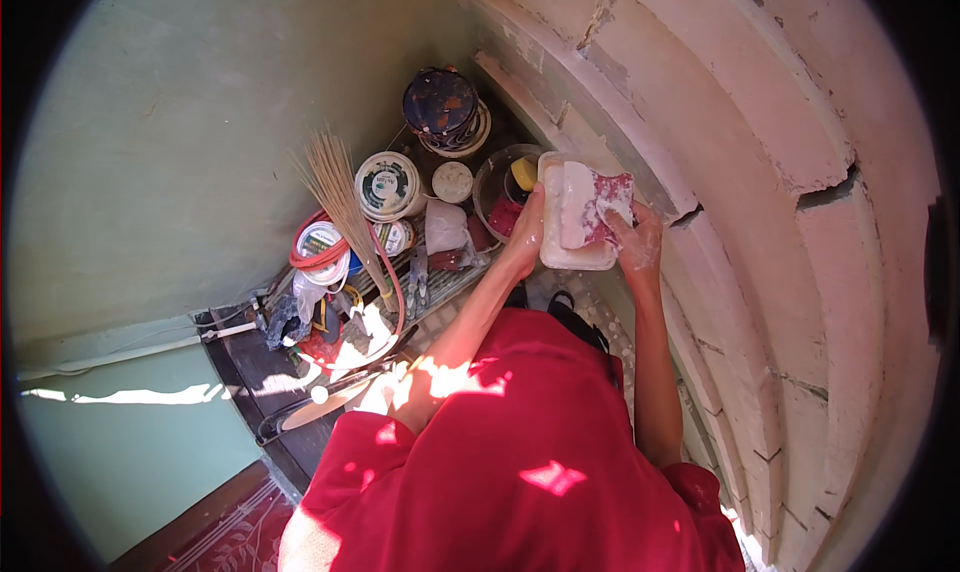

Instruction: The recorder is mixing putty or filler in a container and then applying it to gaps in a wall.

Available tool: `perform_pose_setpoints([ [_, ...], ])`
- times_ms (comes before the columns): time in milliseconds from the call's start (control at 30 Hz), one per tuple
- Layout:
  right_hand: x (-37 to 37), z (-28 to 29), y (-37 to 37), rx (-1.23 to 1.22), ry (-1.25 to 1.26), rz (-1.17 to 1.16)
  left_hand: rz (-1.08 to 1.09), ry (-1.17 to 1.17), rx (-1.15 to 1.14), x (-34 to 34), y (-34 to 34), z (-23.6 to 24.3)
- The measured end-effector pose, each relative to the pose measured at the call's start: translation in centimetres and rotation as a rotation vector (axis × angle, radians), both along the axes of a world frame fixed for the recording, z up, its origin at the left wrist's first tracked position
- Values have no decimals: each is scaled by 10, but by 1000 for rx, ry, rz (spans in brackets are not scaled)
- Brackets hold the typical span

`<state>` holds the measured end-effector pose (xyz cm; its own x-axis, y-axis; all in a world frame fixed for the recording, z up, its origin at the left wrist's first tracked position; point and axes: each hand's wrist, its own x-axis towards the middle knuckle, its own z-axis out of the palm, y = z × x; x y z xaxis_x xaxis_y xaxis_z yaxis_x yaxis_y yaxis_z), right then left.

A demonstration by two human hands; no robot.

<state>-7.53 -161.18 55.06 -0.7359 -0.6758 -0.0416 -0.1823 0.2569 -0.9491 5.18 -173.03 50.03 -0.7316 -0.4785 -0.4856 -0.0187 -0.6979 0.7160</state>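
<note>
My left hand [527, 234] grips the left side of a shallow white rectangular tray [583, 260], held up in front of me. Wet white paste [577, 204] lies in the tray. At the tray's right side, my right hand [640, 244] is closed on a flat red piece [616, 188] smeared with the same paste, perhaps a spreader; its exact kind I cannot tell. White smears also coat the right fingers.
Beyond the tray stand a dark lidded bucket [440, 102], a white tub [388, 184] and a basin [492, 187] with a yellow sponge [524, 174]. A stick broom [345, 202] leans left, near a red hose [322, 259]. A pale, cracked wall [720, 142] curves close on the right.
</note>
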Motion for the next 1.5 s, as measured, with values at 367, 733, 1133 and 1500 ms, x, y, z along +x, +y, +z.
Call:
perform_pose_setpoints([
  [367, 7, 16, -16, -158, 264, 38, 13, 56, -25, -6, -14, -11],
  [733, 7, 3, -25, -131, 9, -48, 33, 32, -38, -8, -32, -10],
  [1133, -5, -2, -17, -322, -687, -100, 75, 36, -96, -3, -52, -17],
  [1500, -5, 39, -23, -128, -545, 28, 67, 59, -25, -1, -54, -6],
])
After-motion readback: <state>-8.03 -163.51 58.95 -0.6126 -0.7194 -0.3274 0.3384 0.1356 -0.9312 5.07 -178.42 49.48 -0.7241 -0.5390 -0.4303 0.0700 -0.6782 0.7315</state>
